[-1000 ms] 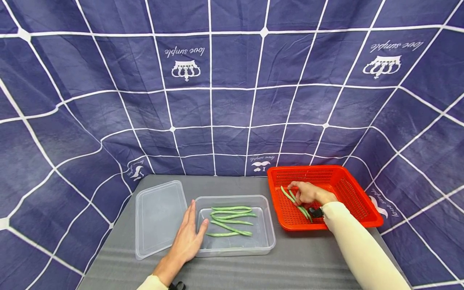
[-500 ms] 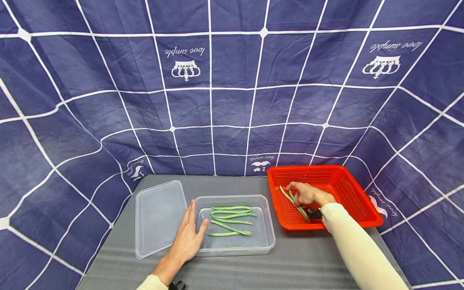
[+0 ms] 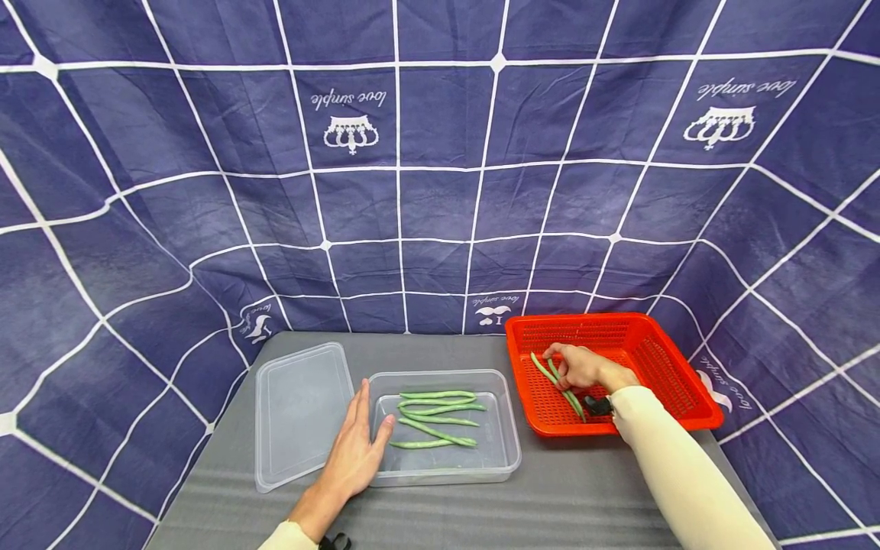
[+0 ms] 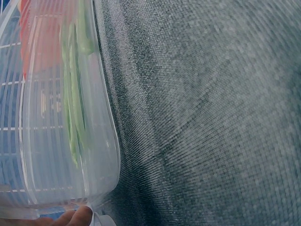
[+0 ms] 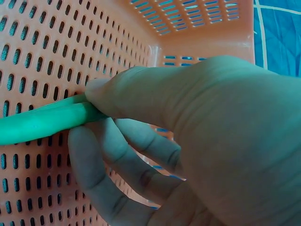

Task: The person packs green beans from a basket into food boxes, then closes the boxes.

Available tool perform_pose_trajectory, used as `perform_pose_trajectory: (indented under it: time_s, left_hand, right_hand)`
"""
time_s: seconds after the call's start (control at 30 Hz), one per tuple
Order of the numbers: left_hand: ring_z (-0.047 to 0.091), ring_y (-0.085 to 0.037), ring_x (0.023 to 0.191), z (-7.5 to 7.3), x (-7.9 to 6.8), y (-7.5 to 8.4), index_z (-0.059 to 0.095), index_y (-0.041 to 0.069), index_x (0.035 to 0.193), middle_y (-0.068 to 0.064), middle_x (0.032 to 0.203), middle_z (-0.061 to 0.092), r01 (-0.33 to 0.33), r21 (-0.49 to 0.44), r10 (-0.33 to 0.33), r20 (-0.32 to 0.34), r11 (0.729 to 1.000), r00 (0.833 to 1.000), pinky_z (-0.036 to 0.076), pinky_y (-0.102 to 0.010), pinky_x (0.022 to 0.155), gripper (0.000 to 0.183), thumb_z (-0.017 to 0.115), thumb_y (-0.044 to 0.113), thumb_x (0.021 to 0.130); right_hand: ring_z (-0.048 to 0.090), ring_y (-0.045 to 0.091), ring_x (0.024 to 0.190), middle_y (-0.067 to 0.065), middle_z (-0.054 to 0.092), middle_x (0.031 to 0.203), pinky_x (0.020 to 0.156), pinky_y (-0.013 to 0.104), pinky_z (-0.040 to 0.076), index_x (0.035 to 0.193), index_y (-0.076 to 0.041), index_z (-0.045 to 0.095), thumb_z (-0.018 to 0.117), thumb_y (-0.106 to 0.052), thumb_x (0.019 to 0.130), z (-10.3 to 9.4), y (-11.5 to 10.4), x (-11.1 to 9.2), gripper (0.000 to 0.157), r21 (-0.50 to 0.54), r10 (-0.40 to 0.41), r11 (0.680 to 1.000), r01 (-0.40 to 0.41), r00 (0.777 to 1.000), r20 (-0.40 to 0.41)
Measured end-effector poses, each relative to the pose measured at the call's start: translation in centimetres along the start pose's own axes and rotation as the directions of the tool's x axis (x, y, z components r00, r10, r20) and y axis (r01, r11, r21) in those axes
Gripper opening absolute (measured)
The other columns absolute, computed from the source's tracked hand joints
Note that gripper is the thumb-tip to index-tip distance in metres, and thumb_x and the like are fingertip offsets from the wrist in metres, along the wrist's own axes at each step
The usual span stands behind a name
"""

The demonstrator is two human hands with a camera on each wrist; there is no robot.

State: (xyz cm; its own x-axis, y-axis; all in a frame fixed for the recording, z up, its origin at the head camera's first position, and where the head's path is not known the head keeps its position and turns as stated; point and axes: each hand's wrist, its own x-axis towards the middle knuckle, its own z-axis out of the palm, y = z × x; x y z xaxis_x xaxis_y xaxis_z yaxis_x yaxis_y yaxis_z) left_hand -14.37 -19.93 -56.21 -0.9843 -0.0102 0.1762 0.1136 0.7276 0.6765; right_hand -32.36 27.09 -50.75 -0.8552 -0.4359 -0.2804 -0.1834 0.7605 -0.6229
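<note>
My left hand (image 3: 354, 451) rests with straight fingers along the left side of a clear plastic container (image 3: 440, 480); the thumb lies over its rim. Several green beans (image 3: 440, 418) lie inside that container, roughly crosswise. Over at the right, my right hand (image 3: 584, 368) reaches into a red plastic basket (image 3: 677, 378). In the right wrist view, thumb and index finger pinch the end of a green bean (image 5: 42, 125), with a second one lying right behind it. Whether that second bean is also gripped I cannot tell.
A clear flat lid (image 3: 302, 412) lies on the grey tabletop (image 3: 440, 519), left of the container. Behind and at the sides hangs a blue cloth (image 3: 440, 198) with white grid lines. The basket stands a short way right of the container.
The right hand and the beans under it have shifted very slightly left within the basket. My left hand and the container beans stay put.
</note>
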Motion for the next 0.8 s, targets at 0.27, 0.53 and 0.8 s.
perform_pose_trajectory:
  time_s: [0.27, 0.53, 0.8]
  left_hand:
    - [0.038, -0.053, 0.174, 0.1, -0.1, -0.2, 0.014, 0.002, 0.187, -0.030, 0.190, 0.030, -0.001, -0.002, 0.001, 0.000, 1.000, 1.000, 0.037, -0.069, 0.139, 0.089, 0.058, 0.043, 0.122]
    - [0.040, -0.053, 0.173, 0.3, -0.1, -0.3, 0.016, 0.002, 0.187, -0.030, 0.189, 0.031, -0.012, -0.002, 0.012, -0.020, 1.000, 1.000, 0.039, -0.070, 0.138, 0.088, 0.060, 0.041, 0.121]
    - [0.043, -0.055, 0.170, 0.2, 0.0, -0.2, 0.018, 0.000, 0.186, -0.032, 0.187, 0.034, -0.020, -0.007, 0.020, -0.034, 1.000, 0.999, 0.041, -0.071, 0.136, 0.087, 0.062, 0.039, 0.121]
  right_hand:
    - [0.071, 0.016, 0.074, 0.008, 0.065, 0.084, 0.065, 0.028, 0.063, 0.148, 0.007, 0.061, 0.083, 0.018, 0.084, -0.2, -0.6, -0.7, 0.069, -0.019, -0.023, 1.000, 0.022, 0.999, -0.033]
    - [0.063, 0.014, 0.077, 0.005, 0.069, 0.088, 0.073, 0.028, 0.056, 0.149, 0.003, 0.063, 0.093, 0.005, 0.087, -0.8, -1.2, -1.0, 0.069, -0.162, -0.070, 0.985, 0.059, 0.995, -0.067]
    - [0.067, 0.014, 0.080, 0.005, 0.072, 0.089, 0.078, 0.029, 0.055, 0.151, 0.004, 0.063, 0.086, 0.012, 0.085, -0.9, -1.7, -1.2, 0.070, -0.163, -0.101, 0.983, 0.086, 0.991, -0.087]
